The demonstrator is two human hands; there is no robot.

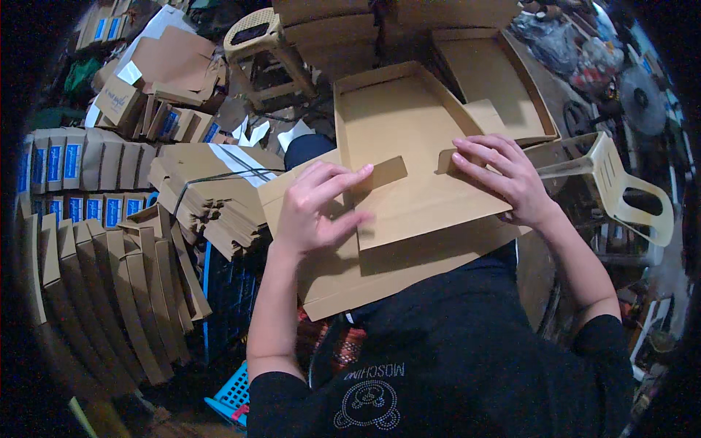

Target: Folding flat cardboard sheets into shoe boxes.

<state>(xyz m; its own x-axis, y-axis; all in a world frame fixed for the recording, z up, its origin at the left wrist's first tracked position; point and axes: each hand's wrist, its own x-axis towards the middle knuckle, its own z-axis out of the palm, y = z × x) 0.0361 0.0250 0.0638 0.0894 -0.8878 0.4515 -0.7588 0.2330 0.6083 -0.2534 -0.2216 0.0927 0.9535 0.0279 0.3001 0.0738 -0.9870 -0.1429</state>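
A brown cardboard tray box [398, 109] lies across my lap, its far walls standing up and its near end panel spread flat toward me. My left hand [318, 201] is at its left side, the index fingertip against a small upright corner flap [385, 173] and the thumb apart. With its fingers over the matching right corner flap [447, 160] and the thumb hidden underneath, my right hand [507, 175] grips the right edge. Beneath the box is a flat cardboard sheet [328, 286].
At the far right stands another cardboard tray [489, 77]. A beige plastic chair [628, 190] is by my right arm, and a plastic stool [255, 44] is far left. Stacked folded cardboard [109, 285], a tied bundle [212, 179] and a blue basket [232, 394] are on my left.
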